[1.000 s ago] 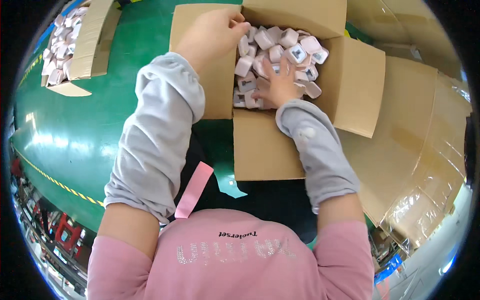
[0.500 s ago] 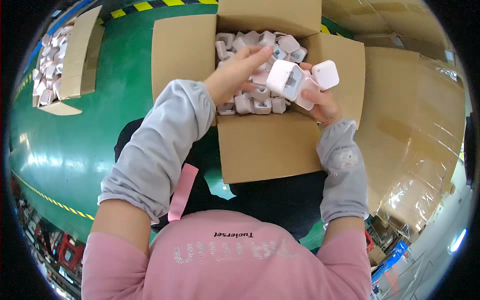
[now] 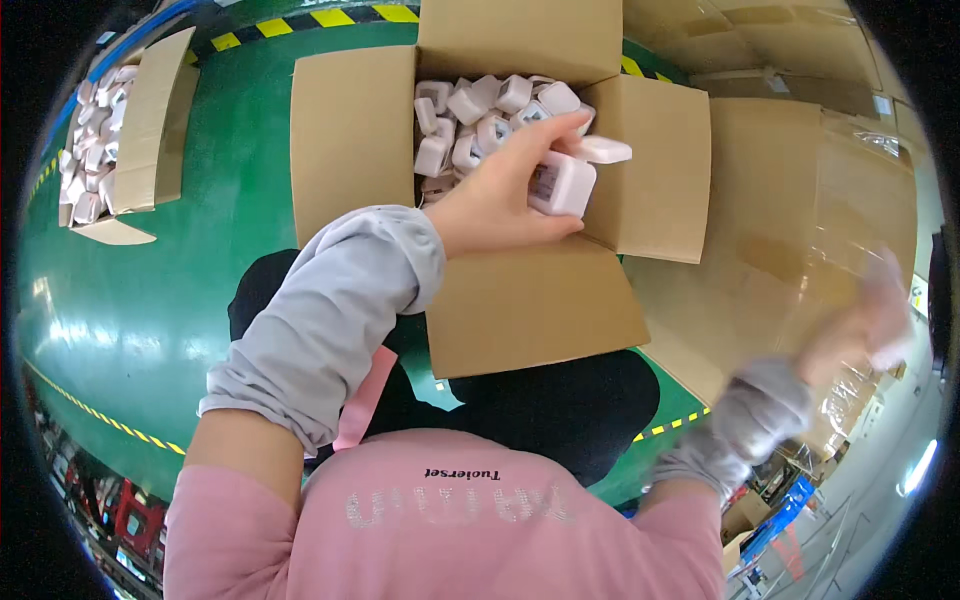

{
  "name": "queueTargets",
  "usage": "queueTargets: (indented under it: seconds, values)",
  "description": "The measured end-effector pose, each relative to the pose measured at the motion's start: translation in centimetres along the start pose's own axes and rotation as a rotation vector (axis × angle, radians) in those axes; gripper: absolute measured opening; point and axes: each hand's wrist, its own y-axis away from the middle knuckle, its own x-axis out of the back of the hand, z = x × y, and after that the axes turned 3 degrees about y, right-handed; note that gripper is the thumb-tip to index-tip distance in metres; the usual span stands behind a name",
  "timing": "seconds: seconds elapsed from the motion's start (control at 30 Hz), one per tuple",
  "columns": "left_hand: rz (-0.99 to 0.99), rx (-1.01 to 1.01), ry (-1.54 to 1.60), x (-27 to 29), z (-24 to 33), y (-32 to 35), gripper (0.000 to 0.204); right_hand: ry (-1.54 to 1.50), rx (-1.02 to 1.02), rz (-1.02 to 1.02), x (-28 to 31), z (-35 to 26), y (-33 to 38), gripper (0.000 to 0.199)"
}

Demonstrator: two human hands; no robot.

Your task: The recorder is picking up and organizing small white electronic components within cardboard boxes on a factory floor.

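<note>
My left hand point(image 3: 515, 190) is closed around a small pale pink case point(image 3: 568, 187) with rounded corners, thumb below and fingers above. A pale flat piece point(image 3: 604, 150) sticks out to the right above the case; I cannot tell if it is the raised lid or another piece. Both are over an opened cardboard carton point(image 3: 538, 305) holding many similar pale pink cases point(image 3: 470, 104). Far off to the right, my right hand point(image 3: 868, 315) is smeared by motion beside large cardboard sheets. Something pale shows at its lower edge, too blurred to make out.
At the far left, another carton point(image 3: 160, 130) on the green floor point(image 3: 235, 130) holds more pale cases. Tall brown cardboard point(image 3: 765, 190), partly under clear wrap, lies to the right of the middle carton. Yellow-black striped tape point(image 3: 330, 17) runs along the back.
My right hand has left the cases above the carton and swung far to the right. My left hand has come right and down, now gripping a case alone.
</note>
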Motion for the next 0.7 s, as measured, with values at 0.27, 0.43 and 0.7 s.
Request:
queueTargets:
  seconds: [0.27,0.43,0.7]
  values:
    - [0.127,-0.215,-0.317,0.9,-1.0,-0.2,0.089,0.896,-0.580,0.194,10.3,12.2,-4.1,0.039]
    - [0.153,-0.447,-0.385,0.7,-0.7,-0.8,0.079,-0.357,-0.656,-0.315,0.2,-2.0,1.0,0.041]
    - [0.218,-0.302,-0.544,1.2,-2.0,-1.4,0.083,-1.045,-0.870,-0.589,-4.4,-12.3,2.2,0.030]
